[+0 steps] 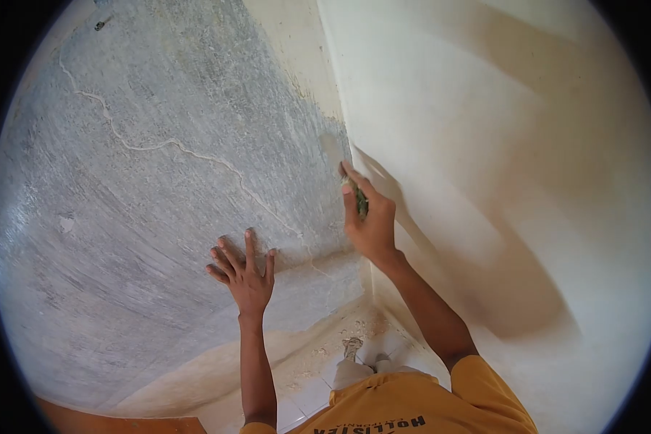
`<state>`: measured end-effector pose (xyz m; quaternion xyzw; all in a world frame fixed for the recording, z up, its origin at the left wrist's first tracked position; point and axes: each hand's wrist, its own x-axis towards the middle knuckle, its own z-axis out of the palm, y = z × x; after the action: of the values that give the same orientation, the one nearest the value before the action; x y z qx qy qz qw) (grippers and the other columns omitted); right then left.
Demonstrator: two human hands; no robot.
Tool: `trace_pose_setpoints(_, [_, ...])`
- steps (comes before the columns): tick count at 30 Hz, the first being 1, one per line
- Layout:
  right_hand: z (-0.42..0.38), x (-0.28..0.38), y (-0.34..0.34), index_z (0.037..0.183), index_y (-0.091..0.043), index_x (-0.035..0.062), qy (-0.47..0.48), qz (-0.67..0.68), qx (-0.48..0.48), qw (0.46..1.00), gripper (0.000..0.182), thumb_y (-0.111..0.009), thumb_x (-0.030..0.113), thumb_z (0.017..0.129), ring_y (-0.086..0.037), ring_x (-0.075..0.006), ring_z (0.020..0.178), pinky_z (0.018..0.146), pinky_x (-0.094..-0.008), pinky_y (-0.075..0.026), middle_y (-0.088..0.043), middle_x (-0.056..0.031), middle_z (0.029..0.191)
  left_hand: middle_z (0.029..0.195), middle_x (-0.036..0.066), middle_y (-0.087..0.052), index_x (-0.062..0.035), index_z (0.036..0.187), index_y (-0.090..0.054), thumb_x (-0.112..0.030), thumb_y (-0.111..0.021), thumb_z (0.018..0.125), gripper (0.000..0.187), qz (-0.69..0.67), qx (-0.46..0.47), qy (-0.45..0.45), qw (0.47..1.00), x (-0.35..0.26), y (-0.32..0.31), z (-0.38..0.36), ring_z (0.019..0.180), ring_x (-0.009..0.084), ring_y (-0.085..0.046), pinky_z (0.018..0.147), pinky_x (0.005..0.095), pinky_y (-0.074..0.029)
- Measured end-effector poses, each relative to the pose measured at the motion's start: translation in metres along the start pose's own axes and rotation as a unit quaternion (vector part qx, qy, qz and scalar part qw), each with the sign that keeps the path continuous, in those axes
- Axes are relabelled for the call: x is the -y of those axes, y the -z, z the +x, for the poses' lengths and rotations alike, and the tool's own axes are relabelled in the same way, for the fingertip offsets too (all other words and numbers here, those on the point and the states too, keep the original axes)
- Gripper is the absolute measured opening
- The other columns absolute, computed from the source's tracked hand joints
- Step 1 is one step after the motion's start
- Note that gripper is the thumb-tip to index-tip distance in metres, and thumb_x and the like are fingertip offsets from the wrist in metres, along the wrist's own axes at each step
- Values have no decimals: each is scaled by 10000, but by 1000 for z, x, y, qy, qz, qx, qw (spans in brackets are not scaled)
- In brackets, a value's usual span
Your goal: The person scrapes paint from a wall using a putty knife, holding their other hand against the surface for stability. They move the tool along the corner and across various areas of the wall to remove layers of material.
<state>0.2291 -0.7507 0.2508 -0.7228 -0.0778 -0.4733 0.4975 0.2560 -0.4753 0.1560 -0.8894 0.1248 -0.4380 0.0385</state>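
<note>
My right hand (371,217) is closed around the dark greenish handle of a scraper (361,200), close to the corner where two walls meet. The scraper's blade (331,148) looks blurred and points up along the grey, scratched wall (159,195). Lower and to the left, my left hand (249,278) rests on that same wall with its fingers spread, holding nothing. A pale, wandering crack (188,150) runs down the grey surface toward the spot between my hands.
A smooth cream wall (499,181) stands to the right, with my arm's shadow on it. Cream paint (286,36) covers the grey wall's upper corner. Pale flakes lie on the tiled floor (315,390) by my feet. An orange surface (116,419) shows at lower left.
</note>
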Motion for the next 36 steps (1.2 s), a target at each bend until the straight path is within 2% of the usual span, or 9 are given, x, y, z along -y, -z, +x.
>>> trace_pose_setpoints(4, [21,15,8,1333,-630,-20,-68,1,10,998,340,-594,80,1010,-751,-272,946,821,-316,-552,-735,-235,1080,1671,319,-1,-178,1610,-342,-588,-535,1007,754,12,-4,-6,1000,1,0,3,1546,451,166,1167,649,158])
trace_pose_setpoints(7, [5,11,8,1334,-627,-26,-73,-9,19,997,341,-589,81,1012,-746,-281,970,846,-322,-552,-738,-231,1092,1671,320,2,-183,1610,-343,-590,-535,1007,752,6,6,-2,1000,-1,1,-1,1546,453,163,1165,653,159])
trace_pose_setpoints(12, [28,2,1,1309,-627,-48,7,-3,-40,999,323,-579,64,1009,-745,-285,985,851,-325,-552,-723,-231,1155,1672,316,9,-190,1609,-345,-586,-541,1006,748,6,-5,-6,1000,1,-1,0,1546,450,165,1163,654,162])
trace_pose_setpoints(16, [16,18,4,1317,-616,-56,-87,7,8,996,332,-577,62,1009,-740,-291,991,852,-327,-553,-718,-239,1165,1673,313,7,-184,1610,-342,-587,-542,1005,754,7,-3,-5,1000,0,1,-1,1546,442,174,1163,650,168])
trace_pose_setpoints(21, [10,-1,-2,1338,-609,-48,-34,18,-4,999,348,-581,65,1010,-739,-263,917,808,-316,-547,-720,-237,1161,1674,312,8,-185,1609,-344,-589,-541,1005,753,3,-6,-2,1000,-1,0,1,1548,432,178,1162,642,181])
trace_pose_setpoints(24, [17,8,2,1341,-608,-46,-53,21,1,998,354,-586,82,1012,-743,-262,943,829,-324,-550,-722,-232,1168,1690,271,17,-259,1590,-393,-588,-548,1001,692,-17,4,19,1000,0,-3,-1,1556,409,169,1171,625,186])
trace_pose_setpoints(27, [7,5,3,1338,-612,-41,-51,0,16,999,351,-586,98,1017,-739,-270,942,832,-329,-550,-722,-235,1163,1673,313,8,-191,1611,-340,-591,-537,1006,752,5,-13,-5,1000,-1,0,1,1546,422,195,1163,635,188])
trace_pose_setpoints(32, [38,8,9,1341,-620,-19,8,-22,-4,1000,345,-582,81,1013,-721,-260,853,781,-318,-537,-729,-231,1121,1672,317,13,-192,1603,-360,-602,-540,1001,751,13,-10,-12,1000,1,0,0,1541,428,206,1160,633,195])
trace_pose_setpoints(36, [18,16,5,1330,-614,-44,-57,-3,26,998,342,-583,92,1018,-741,-270,942,829,-330,-548,-730,-228,1131,1670,321,12,-192,1600,-367,-603,-547,997,752,13,-7,-12,1000,0,2,2,1541,429,207,1161,632,192])
